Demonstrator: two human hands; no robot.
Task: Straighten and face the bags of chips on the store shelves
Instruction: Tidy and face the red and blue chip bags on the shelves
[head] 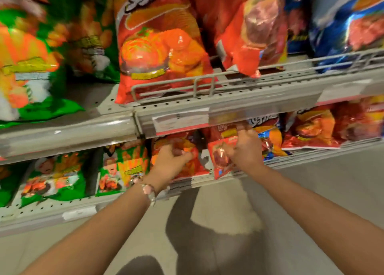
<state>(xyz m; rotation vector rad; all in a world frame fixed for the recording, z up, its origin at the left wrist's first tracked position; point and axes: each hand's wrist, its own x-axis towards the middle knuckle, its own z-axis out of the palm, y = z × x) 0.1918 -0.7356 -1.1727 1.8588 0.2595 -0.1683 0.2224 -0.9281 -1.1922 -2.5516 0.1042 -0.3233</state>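
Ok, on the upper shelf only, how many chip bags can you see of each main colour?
Green bags: 2
Red bags: 2
Blue bags: 2
Total: 6, counting only bags that show; the picture is blurred and the edges cut some off.

**Tight slot under the upper shelf**

The upper shelf's rail (187, 117) overhangs at 12 o'clock, capping the lower shelf (207, 183). Red bags (187, 162) pack that slot from 10 to 2 o'clock. Bare floor (311, 191) lies open from 3 to 6 o'clock.
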